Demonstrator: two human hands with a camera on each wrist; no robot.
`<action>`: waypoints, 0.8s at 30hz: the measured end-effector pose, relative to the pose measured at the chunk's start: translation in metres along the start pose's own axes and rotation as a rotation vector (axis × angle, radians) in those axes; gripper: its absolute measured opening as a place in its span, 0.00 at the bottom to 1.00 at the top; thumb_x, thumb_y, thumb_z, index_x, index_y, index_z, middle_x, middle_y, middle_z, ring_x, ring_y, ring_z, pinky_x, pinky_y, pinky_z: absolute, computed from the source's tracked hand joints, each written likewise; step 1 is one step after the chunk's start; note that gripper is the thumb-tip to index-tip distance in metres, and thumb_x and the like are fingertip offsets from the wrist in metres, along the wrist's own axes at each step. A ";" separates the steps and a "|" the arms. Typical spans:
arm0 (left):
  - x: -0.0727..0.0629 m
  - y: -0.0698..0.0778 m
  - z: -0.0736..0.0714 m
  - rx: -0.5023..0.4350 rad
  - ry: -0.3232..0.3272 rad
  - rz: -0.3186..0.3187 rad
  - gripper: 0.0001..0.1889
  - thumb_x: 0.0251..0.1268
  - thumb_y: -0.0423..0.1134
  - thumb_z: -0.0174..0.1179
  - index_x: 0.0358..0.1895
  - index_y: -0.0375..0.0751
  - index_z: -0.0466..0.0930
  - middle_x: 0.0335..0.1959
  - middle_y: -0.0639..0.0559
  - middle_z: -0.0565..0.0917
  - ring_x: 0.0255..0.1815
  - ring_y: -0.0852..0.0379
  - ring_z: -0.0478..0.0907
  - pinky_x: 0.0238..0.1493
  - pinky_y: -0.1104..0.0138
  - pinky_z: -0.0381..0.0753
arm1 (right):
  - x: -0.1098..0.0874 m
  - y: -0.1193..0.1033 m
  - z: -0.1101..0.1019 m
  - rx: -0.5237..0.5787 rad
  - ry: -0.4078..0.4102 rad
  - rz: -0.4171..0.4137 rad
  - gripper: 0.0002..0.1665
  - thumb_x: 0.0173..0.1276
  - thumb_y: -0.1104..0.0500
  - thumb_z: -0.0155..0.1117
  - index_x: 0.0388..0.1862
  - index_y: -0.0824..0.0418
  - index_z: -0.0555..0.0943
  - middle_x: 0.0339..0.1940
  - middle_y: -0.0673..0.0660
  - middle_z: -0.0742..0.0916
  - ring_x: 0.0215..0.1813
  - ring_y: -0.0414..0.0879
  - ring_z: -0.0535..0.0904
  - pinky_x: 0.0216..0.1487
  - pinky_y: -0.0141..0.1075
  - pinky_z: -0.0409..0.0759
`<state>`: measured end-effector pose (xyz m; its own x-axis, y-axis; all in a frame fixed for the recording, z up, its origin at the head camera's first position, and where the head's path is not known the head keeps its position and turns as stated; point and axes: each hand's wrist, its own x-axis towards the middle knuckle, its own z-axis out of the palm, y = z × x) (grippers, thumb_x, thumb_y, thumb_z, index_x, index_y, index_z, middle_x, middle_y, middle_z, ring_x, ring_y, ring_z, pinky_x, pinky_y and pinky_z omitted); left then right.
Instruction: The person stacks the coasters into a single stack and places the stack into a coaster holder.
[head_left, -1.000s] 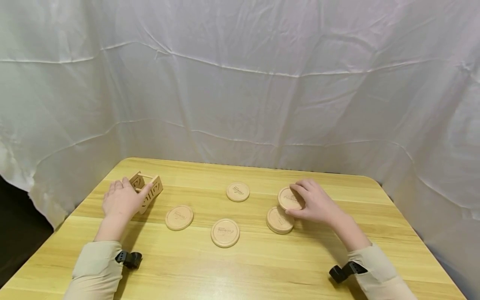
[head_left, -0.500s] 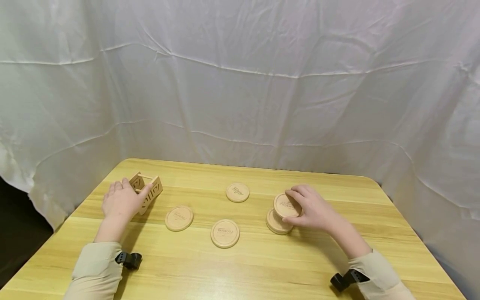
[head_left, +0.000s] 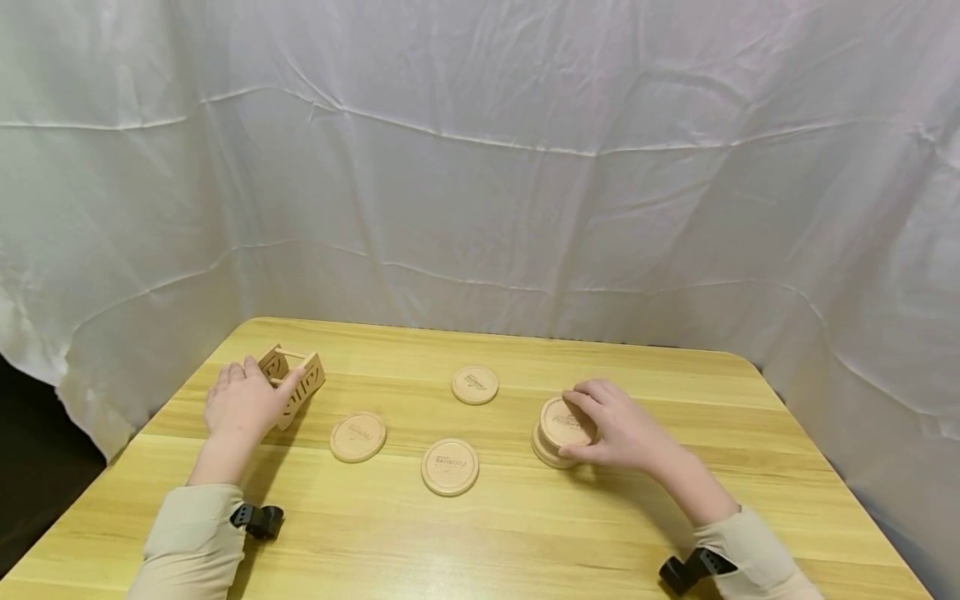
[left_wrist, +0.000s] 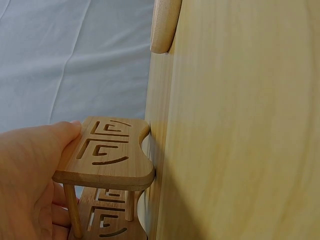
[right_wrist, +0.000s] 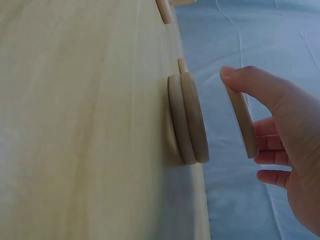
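Note:
My right hand (head_left: 622, 429) pinches a round wooden coaster (head_left: 564, 422) by its edges, thumb on the near side. In the right wrist view that coaster (right_wrist: 241, 120) hangs a little above a stack of two coasters (right_wrist: 187, 120), a gap between them. My left hand (head_left: 242, 402) grips a wooden coaster holder (head_left: 307, 385) with cut-out side panels and thin rods, at the table's left. The left wrist view shows the thumb on one panel of the holder (left_wrist: 107, 150) and the fingers behind it. Nothing shows inside the holder from the head view.
Three single coasters lie flat on the wooden table (head_left: 480, 550): a back one (head_left: 476, 385), a left one (head_left: 358, 437) and a front one (head_left: 450, 467). A pale curtain (head_left: 480, 208) hangs behind the table and along its sides.
My right hand has moved left and toward the front with the coaster, which now overlaps the stack in the head view. The left hand and the holder have stayed in place.

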<state>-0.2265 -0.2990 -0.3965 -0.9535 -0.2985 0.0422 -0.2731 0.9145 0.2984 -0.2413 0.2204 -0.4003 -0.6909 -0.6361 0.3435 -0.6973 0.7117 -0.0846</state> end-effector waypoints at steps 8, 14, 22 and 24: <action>0.000 0.000 0.000 0.000 -0.003 0.000 0.58 0.66 0.76 0.29 0.72 0.16 0.41 0.70 0.14 0.48 0.73 0.20 0.45 0.72 0.34 0.49 | -0.002 -0.004 0.005 0.024 -0.033 0.017 0.50 0.49 0.32 0.73 0.62 0.62 0.76 0.55 0.55 0.81 0.59 0.50 0.75 0.61 0.48 0.77; -0.001 0.001 -0.001 0.002 0.000 0.009 0.58 0.66 0.76 0.28 0.72 0.16 0.41 0.70 0.14 0.48 0.73 0.20 0.45 0.72 0.34 0.49 | -0.001 -0.002 0.009 0.024 -0.034 0.003 0.48 0.49 0.31 0.72 0.61 0.61 0.77 0.55 0.53 0.81 0.58 0.48 0.75 0.61 0.47 0.77; -0.001 0.001 0.000 0.001 0.001 0.006 0.59 0.65 0.76 0.28 0.72 0.16 0.41 0.70 0.14 0.48 0.73 0.20 0.44 0.72 0.34 0.49 | -0.002 -0.003 0.011 0.031 -0.059 0.016 0.48 0.50 0.32 0.72 0.61 0.62 0.77 0.56 0.55 0.81 0.59 0.50 0.76 0.63 0.49 0.75; -0.001 0.001 0.000 0.001 0.000 0.005 0.58 0.66 0.76 0.28 0.72 0.16 0.41 0.70 0.14 0.48 0.73 0.21 0.44 0.72 0.34 0.49 | -0.002 -0.004 0.012 0.025 -0.064 0.018 0.48 0.50 0.32 0.72 0.61 0.62 0.77 0.56 0.55 0.81 0.60 0.50 0.76 0.63 0.49 0.75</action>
<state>-0.2255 -0.2975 -0.3964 -0.9547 -0.2943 0.0439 -0.2688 0.9162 0.2971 -0.2394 0.2160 -0.4118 -0.7135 -0.6419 0.2809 -0.6888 0.7160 -0.1135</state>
